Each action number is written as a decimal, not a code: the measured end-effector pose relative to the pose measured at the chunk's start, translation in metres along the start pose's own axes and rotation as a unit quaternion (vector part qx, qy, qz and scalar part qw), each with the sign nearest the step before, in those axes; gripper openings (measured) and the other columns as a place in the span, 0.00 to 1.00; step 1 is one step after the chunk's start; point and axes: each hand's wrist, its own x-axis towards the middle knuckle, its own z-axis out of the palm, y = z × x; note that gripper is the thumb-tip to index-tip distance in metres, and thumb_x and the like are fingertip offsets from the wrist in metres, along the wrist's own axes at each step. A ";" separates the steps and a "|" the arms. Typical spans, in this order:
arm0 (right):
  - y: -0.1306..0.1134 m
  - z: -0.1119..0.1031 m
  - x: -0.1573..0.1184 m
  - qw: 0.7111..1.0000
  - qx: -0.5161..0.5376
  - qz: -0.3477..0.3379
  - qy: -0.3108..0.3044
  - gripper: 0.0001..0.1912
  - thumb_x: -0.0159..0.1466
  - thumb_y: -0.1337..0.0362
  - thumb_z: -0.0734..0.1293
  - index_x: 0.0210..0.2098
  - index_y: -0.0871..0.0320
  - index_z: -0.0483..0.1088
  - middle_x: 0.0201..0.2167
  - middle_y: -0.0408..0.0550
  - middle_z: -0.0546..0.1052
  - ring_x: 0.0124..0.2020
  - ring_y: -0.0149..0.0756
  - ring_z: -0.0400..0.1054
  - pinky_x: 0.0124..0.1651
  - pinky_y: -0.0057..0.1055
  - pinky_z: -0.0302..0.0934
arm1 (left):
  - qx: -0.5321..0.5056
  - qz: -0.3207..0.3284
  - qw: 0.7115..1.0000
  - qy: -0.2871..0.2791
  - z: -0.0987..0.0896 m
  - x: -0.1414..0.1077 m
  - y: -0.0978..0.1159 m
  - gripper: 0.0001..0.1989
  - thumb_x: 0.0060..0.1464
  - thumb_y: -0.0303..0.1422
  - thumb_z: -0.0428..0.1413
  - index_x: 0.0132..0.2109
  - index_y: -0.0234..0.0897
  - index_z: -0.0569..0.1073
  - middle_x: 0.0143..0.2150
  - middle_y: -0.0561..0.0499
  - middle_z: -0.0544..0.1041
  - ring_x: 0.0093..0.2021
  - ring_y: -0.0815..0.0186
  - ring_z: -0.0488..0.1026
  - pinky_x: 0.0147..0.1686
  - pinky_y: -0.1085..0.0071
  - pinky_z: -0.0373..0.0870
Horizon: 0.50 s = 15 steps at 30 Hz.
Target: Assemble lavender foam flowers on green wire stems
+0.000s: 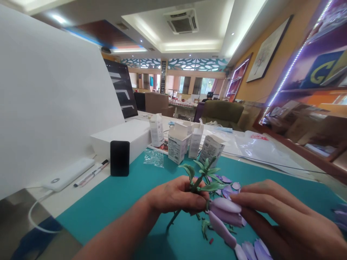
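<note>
My left hand (181,196) is closed round the green stem of an artificial flower (199,182), whose leaves fan out above the thumb. The lower end of the stem sticks out below the hand. Pale purple petals (225,213) hang from the flower's head, to the right of the left thumb. With its fingertips together, my right hand (282,213) pinches the petals at their upper edge; its thumb is mostly hidden. Loose purple petals (253,251) lie on the teal mat (108,213), with more behind the flower. Small green leaf pieces (205,228) lie under it.
Several small white cartons (177,146) stand behind the mat, beside crumpled clear plastic (153,158). A black phone-like slab (119,159) leans on a white box (130,131). Pens (90,174) and a white power bank (69,175) with a cable lie left. A plastic bag (257,148) lies right.
</note>
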 end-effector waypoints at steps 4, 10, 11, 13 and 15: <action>0.001 -0.004 0.000 1.000 -0.012 -0.022 -0.014 0.13 0.66 0.60 0.60 0.29 0.53 0.73 0.24 0.45 0.77 0.23 0.31 0.72 0.24 0.23 0.66 | 0.013 -0.003 1.000 -0.012 -0.002 0.000 0.002 0.14 0.48 0.39 0.60 0.27 0.34 0.66 0.20 0.57 0.63 0.19 0.75 0.57 0.20 0.76 0.54; 0.006 -0.005 -0.007 0.998 -0.035 -0.049 -0.029 0.09 0.65 0.64 0.61 0.33 0.54 0.73 0.27 0.46 0.77 0.27 0.33 0.73 0.31 0.24 0.68 | 0.030 -0.002 0.999 -0.033 -0.004 0.000 0.003 0.12 0.51 0.36 0.58 0.27 0.33 0.67 0.20 0.57 0.64 0.20 0.74 0.59 0.21 0.76 0.56; 0.007 -0.005 -0.008 0.997 -0.037 -0.053 -0.032 0.09 0.65 0.64 0.61 0.33 0.54 0.73 0.27 0.46 0.77 0.28 0.33 0.73 0.32 0.24 0.68 | 0.028 -0.004 0.999 -0.033 -0.004 0.000 0.003 0.11 0.51 0.36 0.57 0.28 0.33 0.67 0.20 0.57 0.64 0.20 0.74 0.59 0.21 0.76 0.55; 0.008 -0.005 -0.010 0.997 -0.038 -0.062 -0.037 0.07 0.64 0.65 0.62 0.34 0.54 0.73 0.28 0.46 0.77 0.28 0.33 0.74 0.32 0.24 0.68 | 0.024 -0.008 0.999 -0.032 -0.004 -0.001 0.003 0.10 0.50 0.35 0.57 0.28 0.33 0.67 0.20 0.57 0.64 0.20 0.74 0.58 0.20 0.76 0.55; 0.009 -0.005 -0.012 0.996 -0.035 -0.067 -0.044 0.07 0.63 0.65 0.63 0.35 0.54 0.73 0.29 0.46 0.77 0.29 0.33 0.74 0.33 0.25 0.68 | 0.020 -0.012 0.999 -0.031 -0.004 -0.001 0.004 0.10 0.50 0.35 0.57 0.28 0.34 0.67 0.20 0.57 0.64 0.20 0.74 0.58 0.20 0.76 0.55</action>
